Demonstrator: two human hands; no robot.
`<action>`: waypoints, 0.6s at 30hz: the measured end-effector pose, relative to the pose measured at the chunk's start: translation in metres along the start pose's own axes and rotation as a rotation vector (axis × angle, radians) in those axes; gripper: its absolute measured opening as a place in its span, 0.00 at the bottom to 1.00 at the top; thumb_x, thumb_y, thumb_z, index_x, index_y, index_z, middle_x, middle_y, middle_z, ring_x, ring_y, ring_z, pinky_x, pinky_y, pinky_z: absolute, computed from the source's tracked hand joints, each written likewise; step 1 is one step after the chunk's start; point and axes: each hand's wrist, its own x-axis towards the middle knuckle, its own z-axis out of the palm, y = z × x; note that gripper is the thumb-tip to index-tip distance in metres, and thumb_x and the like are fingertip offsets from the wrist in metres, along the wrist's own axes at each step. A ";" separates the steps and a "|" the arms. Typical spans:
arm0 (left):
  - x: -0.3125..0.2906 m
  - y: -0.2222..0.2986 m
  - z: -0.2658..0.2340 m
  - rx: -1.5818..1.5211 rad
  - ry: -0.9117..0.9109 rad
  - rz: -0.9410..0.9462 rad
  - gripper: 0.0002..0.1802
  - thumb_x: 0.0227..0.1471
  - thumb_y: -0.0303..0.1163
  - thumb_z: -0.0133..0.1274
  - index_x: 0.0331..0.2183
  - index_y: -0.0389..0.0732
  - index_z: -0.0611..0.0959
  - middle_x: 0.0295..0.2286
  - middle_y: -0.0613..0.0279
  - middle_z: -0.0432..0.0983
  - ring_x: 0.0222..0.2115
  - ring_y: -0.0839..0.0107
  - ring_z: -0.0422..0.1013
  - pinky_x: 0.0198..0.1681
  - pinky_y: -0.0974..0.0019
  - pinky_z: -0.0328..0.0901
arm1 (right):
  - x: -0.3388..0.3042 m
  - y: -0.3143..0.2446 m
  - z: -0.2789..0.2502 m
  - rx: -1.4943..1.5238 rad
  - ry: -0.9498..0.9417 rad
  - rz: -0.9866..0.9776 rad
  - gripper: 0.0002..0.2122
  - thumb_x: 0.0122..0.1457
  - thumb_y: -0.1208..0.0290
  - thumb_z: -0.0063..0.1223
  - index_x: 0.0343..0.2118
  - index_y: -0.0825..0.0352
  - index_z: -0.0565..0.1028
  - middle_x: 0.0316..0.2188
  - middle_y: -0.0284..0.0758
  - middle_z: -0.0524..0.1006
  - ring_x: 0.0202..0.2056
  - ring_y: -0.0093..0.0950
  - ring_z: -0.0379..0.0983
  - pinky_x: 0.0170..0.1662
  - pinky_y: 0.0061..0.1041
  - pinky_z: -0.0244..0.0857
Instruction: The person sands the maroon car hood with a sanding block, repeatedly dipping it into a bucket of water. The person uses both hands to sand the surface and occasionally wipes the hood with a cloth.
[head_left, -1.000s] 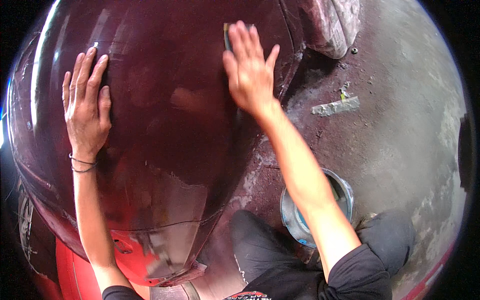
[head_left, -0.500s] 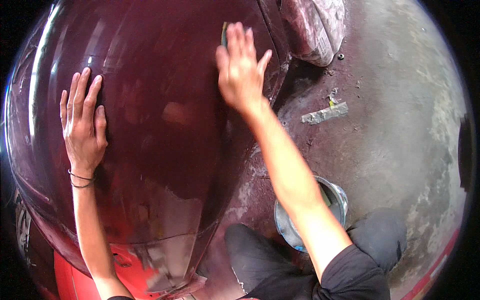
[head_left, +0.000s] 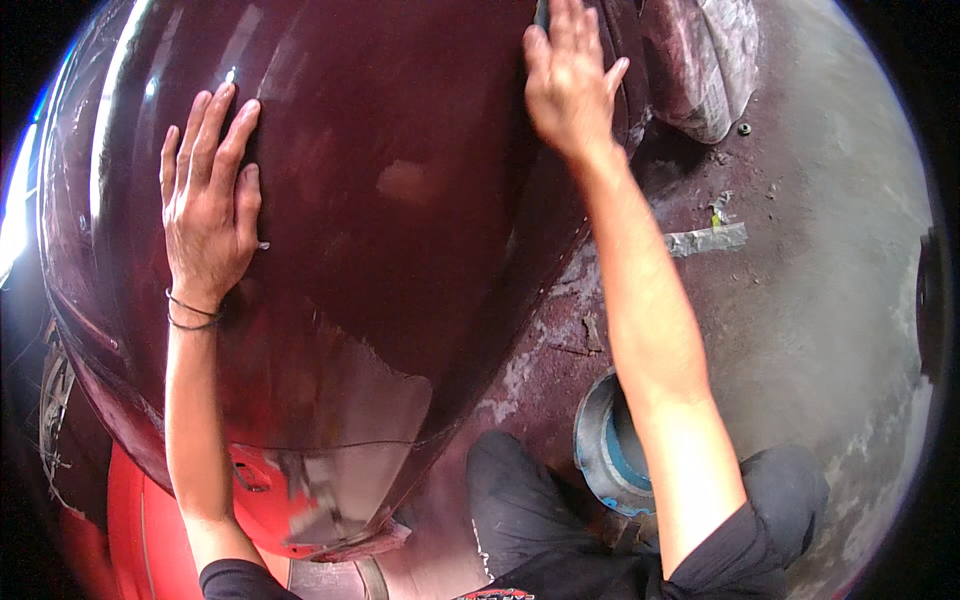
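A dark maroon, glossy car body panel (head_left: pixel 330 270) curves across the left and middle of the view. My left hand (head_left: pixel 211 210) lies on it with fingers stretched out and nothing in its grip; a dark band circles the wrist. Farther off, near the panel's right edge, my right hand (head_left: pixel 570 95) presses a thin, dark green pad (head_left: pixel 541 14) against the surface. Only a sliver of this pad shows beside the index finger; the palm and fingers cover the rest.
A bucket (head_left: pixel 590 440) with blue inside stands by my legs, partly behind my right forearm. Masking plastic (head_left: pixel 705 70) hangs at the far right. A grey tape strip (head_left: pixel 722 238) lies on the stained concrete floor (head_left: pixel 830 260). A red panel (head_left: pixel 150 520) shows lower left.
The whole view has shifted, so everything sits differently in it. Over the panel, my right hand has slid with the pad toward the right edge and slightly farther away. My left hand stays put.
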 end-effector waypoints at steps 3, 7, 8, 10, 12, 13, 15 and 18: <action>-0.008 -0.003 0.003 0.006 0.001 0.005 0.29 0.66 0.31 0.46 0.68 0.50 0.73 0.70 0.63 0.61 0.73 0.62 0.54 0.76 0.52 0.43 | -0.018 -0.004 0.007 0.143 -0.004 0.032 0.29 0.76 0.54 0.37 0.75 0.60 0.56 0.77 0.40 0.53 0.77 0.44 0.47 0.69 0.76 0.38; -0.009 0.003 0.009 -0.008 0.011 -0.006 0.29 0.67 0.32 0.46 0.68 0.51 0.73 0.70 0.64 0.62 0.73 0.62 0.54 0.76 0.52 0.44 | -0.160 -0.013 0.009 0.097 -0.142 0.010 0.31 0.75 0.57 0.42 0.78 0.57 0.51 0.79 0.34 0.50 0.79 0.42 0.39 0.70 0.74 0.33; -0.008 -0.001 0.003 0.003 0.006 0.002 0.29 0.67 0.32 0.46 0.68 0.51 0.73 0.70 0.64 0.62 0.73 0.62 0.55 0.76 0.52 0.44 | -0.159 -0.018 0.009 0.075 -0.147 0.030 0.31 0.75 0.56 0.42 0.78 0.57 0.52 0.78 0.36 0.50 0.78 0.43 0.40 0.70 0.74 0.33; -0.003 0.000 0.000 0.008 0.021 0.004 0.29 0.67 0.32 0.46 0.67 0.51 0.74 0.70 0.64 0.62 0.72 0.62 0.55 0.76 0.52 0.45 | -0.131 -0.013 0.003 0.047 -0.094 0.024 0.31 0.75 0.55 0.40 0.77 0.59 0.53 0.78 0.38 0.50 0.78 0.44 0.41 0.69 0.75 0.35; -0.003 0.001 0.001 0.004 0.019 0.012 0.29 0.66 0.32 0.47 0.67 0.51 0.74 0.70 0.64 0.63 0.72 0.62 0.55 0.76 0.51 0.45 | -0.059 0.004 0.007 0.046 0.018 -0.006 0.29 0.76 0.54 0.37 0.75 0.63 0.57 0.76 0.43 0.54 0.76 0.48 0.46 0.67 0.78 0.41; -0.003 0.000 0.002 -0.009 0.031 0.013 0.29 0.66 0.31 0.47 0.67 0.50 0.74 0.70 0.64 0.63 0.72 0.62 0.55 0.76 0.51 0.45 | -0.023 0.018 0.012 -0.013 0.026 -0.009 0.28 0.77 0.53 0.35 0.74 0.63 0.58 0.75 0.44 0.58 0.75 0.49 0.50 0.67 0.76 0.45; -0.005 -0.002 0.005 0.004 0.025 0.014 0.29 0.66 0.32 0.47 0.68 0.50 0.73 0.70 0.64 0.62 0.72 0.62 0.55 0.76 0.51 0.45 | 0.003 -0.009 -0.023 0.150 -0.123 0.178 0.29 0.78 0.53 0.28 0.77 0.62 0.52 0.78 0.41 0.49 0.78 0.43 0.41 0.74 0.64 0.35; -0.001 0.000 0.006 0.003 0.023 0.020 0.29 0.67 0.32 0.46 0.68 0.50 0.73 0.70 0.64 0.62 0.72 0.62 0.55 0.76 0.52 0.45 | -0.050 0.027 0.008 0.213 0.042 0.078 0.28 0.77 0.53 0.33 0.75 0.60 0.58 0.75 0.42 0.58 0.75 0.47 0.50 0.70 0.68 0.45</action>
